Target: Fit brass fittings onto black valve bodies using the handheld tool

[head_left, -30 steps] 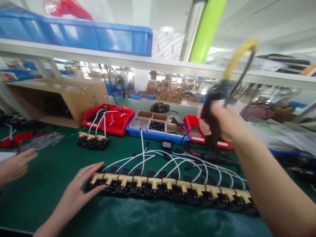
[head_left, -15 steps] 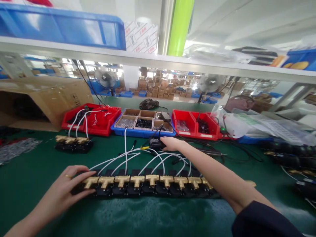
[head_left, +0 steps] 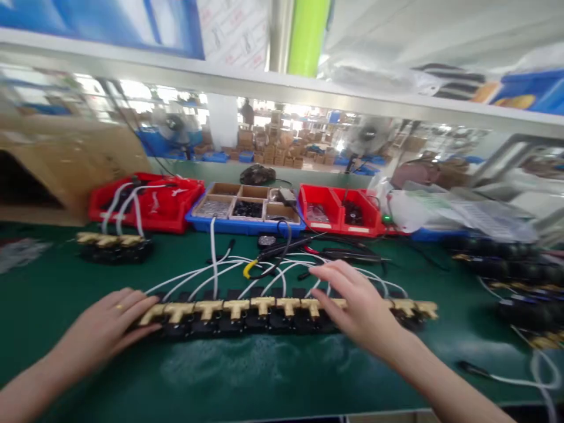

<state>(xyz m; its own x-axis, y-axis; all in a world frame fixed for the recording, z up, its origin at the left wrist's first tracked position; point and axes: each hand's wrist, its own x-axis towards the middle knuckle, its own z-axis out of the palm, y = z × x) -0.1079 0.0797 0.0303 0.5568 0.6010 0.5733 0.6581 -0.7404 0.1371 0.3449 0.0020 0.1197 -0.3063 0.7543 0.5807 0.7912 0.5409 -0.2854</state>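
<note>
A long row of brass tee fittings on black bodies (head_left: 247, 311) lies across the green mat, with white wires (head_left: 211, 267) running back from it. My left hand (head_left: 108, 320) lies flat with fingers stretched against the row's left end. My right hand (head_left: 356, 302) hovers open, fingers spread, over the right part of the row, touching or just above the fittings. A black tool with a yellow-tipped cable (head_left: 268, 258) lies on the mat behind the row, with no hand on it.
Red bins (head_left: 145, 200) (head_left: 339, 211) and a blue divided tray (head_left: 242, 208) stand at the back. A short set of brass fittings (head_left: 112, 244) sits far left. A cardboard box (head_left: 53, 170) is at left; plastic bags (head_left: 445, 211) and more fittings (head_left: 511, 270) at right.
My right hand brought the black tool down from the air, left it on the mat behind the row, and came back over the fittings. The left hand stayed at the row's left end.
</note>
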